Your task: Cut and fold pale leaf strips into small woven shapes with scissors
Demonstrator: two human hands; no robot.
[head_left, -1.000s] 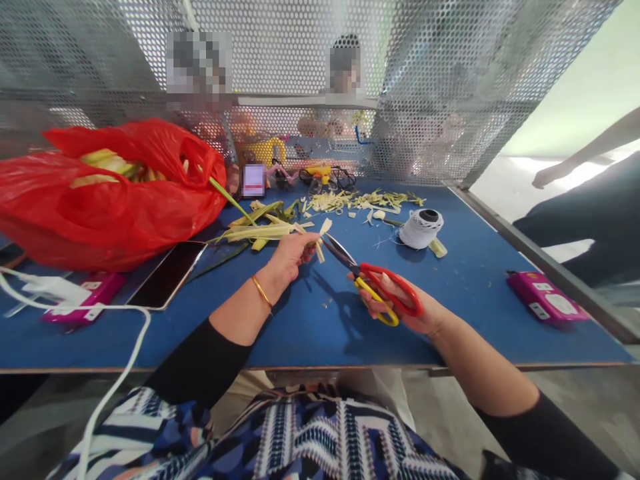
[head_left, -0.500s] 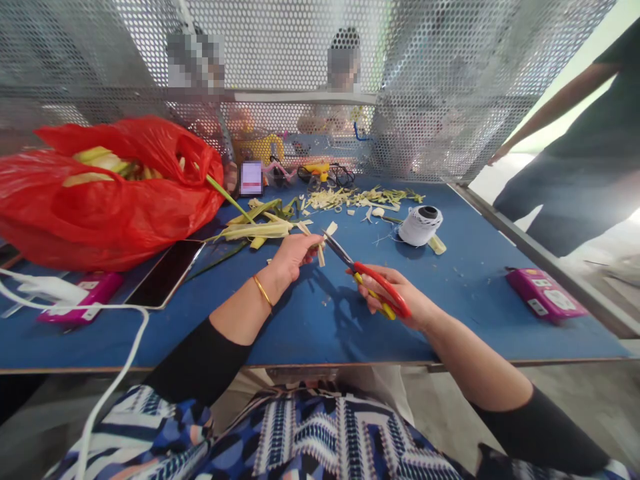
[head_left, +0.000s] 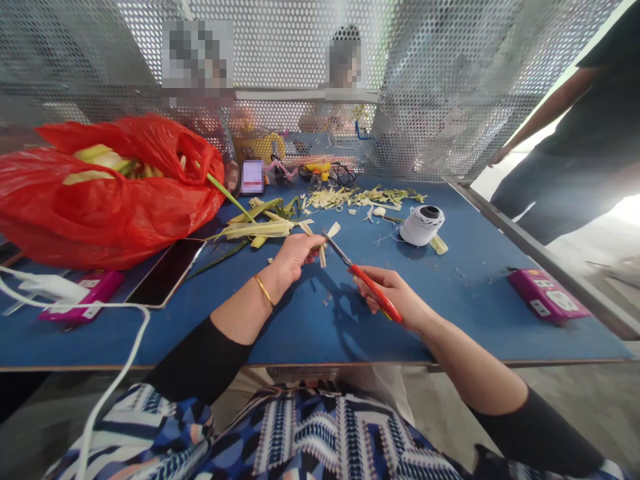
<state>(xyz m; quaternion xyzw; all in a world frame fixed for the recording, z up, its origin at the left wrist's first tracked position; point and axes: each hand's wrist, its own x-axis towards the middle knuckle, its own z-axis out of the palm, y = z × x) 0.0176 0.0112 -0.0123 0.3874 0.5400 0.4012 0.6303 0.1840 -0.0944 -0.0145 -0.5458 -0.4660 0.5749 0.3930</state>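
the left hand [head_left: 295,257] pinches some thin, pale strips of dry leaf [head_left: 323,257] between thumb and fingers. the right hand [head_left: 403,297] holds a pair of metal scissors with red and yellow handles [head_left: 376,291], and its blade tips are at the strips. on the flat blue table [head_left: 475,327], a round white spool of thread [head_left: 421,228] sits at the right. small pale-green cut scraps [head_left: 330,199] lie farther back. at the left is a shiny red plastic bag [head_left: 165,223].
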